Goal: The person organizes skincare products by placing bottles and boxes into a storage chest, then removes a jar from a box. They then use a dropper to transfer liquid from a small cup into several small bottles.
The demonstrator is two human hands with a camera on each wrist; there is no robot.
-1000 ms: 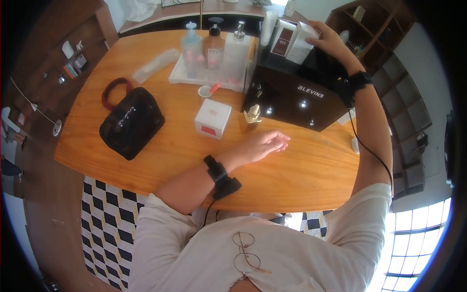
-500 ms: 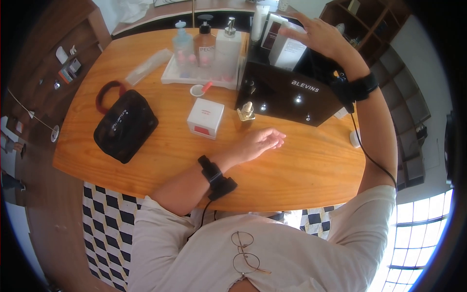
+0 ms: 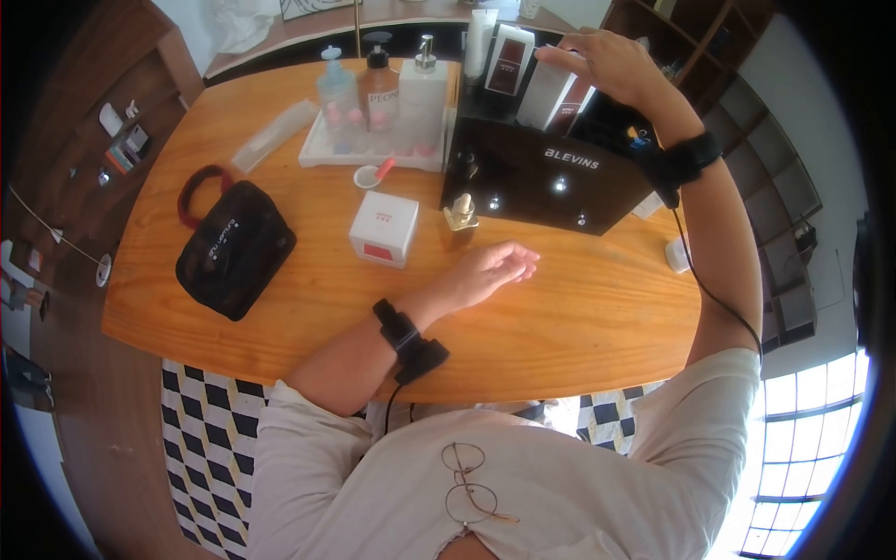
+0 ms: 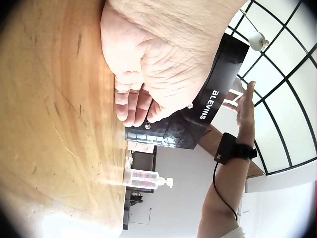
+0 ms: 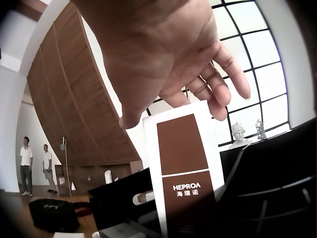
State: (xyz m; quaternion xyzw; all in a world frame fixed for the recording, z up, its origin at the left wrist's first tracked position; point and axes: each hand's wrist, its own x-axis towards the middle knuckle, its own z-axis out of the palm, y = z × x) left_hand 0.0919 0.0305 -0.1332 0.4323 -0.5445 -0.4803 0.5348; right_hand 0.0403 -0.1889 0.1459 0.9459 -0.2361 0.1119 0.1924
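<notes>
My right hand [image 3: 621, 67] is over a white and brown carton [image 3: 543, 96] that stands in a black BLEVINS box [image 3: 532, 187]. In the right wrist view the carton's brown HEPROA face [image 5: 185, 148] is toward me, with my thumb beside its top left corner and my fairly straight fingers behind its top edge. My left hand [image 3: 495, 271] rests on the wooden table, fingers loosely curled and holding nothing. Close to it stand a small gold-capped bottle [image 3: 461, 213] and a white cube carton [image 3: 384, 230]. Another brown and white carton [image 3: 510, 61] and a white tube [image 3: 479, 45] stand in the black box.
A white tray [image 3: 322, 157] with pump bottles is left of the black box. A black pouch [image 3: 233, 252] with a red strap lies on the left. Nearby are a small white dish [image 3: 366, 177] and a clear sleeve [image 3: 273, 135]. A white jar [image 3: 678, 255] sits by my right arm.
The carton under my right hand has turned, so its brown face shows on the right in the head view. My left hand stays resting on the table.
</notes>
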